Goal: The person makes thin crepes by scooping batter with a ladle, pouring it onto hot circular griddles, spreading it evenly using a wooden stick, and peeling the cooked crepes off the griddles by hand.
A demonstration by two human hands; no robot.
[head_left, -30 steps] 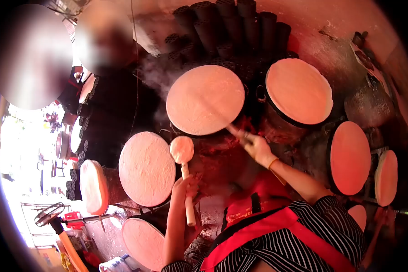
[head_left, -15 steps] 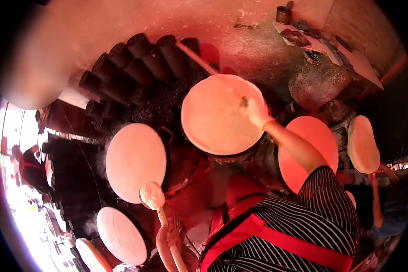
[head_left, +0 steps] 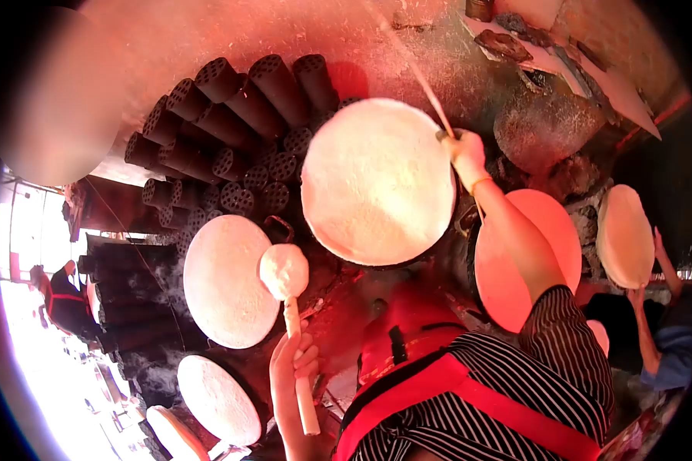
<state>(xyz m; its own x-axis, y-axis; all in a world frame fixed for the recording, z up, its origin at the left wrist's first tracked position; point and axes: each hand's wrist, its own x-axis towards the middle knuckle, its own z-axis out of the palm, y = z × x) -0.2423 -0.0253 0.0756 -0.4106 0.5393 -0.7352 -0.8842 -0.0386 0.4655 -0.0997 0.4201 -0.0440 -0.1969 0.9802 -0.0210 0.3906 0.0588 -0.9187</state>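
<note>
My left hand (head_left: 294,361) is closed round the pale wooden handle of a ladle (head_left: 284,270). The ladle's round head, coated with something pale and batter-like, points upward in front of the right edge of the left pale round sheet (head_left: 227,284). At the right rim of the large middle pancake-like sheet (head_left: 373,180), my right hand (head_left: 469,157) grips a long thin stick (head_left: 419,73). The stick slants up and left from my fist. The middle sheet lies on a dark round pan, mostly hidden beneath it.
Several perforated dark cylinders, like coal briquettes (head_left: 242,107), are stacked behind. Another pale disc (head_left: 527,257) lies under my right forearm; a smaller one (head_left: 219,399) steams at lower left. On the right, a person's hands (head_left: 647,307) hold a pale disc (head_left: 624,234). A ledge (head_left: 561,73) runs along the back wall.
My right hand has moved from over the middle sheet to its right rim, and the stick has swung upward. My left hand has risen with the ladle, slightly to the right.
</note>
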